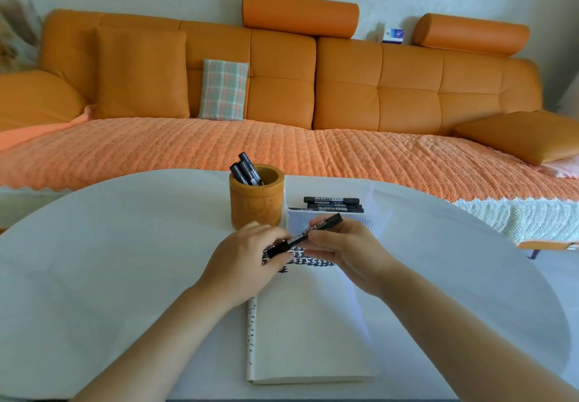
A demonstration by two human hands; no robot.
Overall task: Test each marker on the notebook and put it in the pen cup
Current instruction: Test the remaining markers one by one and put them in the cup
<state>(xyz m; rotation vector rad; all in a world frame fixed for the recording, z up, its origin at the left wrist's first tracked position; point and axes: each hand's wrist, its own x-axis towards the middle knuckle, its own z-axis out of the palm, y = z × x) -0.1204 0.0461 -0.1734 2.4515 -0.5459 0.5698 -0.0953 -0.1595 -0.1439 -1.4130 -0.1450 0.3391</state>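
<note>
Marker between both hands

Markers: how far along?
Done: three markers stand in the cup, and test marks cover the notebook top. In hand: left hand and right hand hold one marker over it. Left: about three spare markers on the box.
</note>
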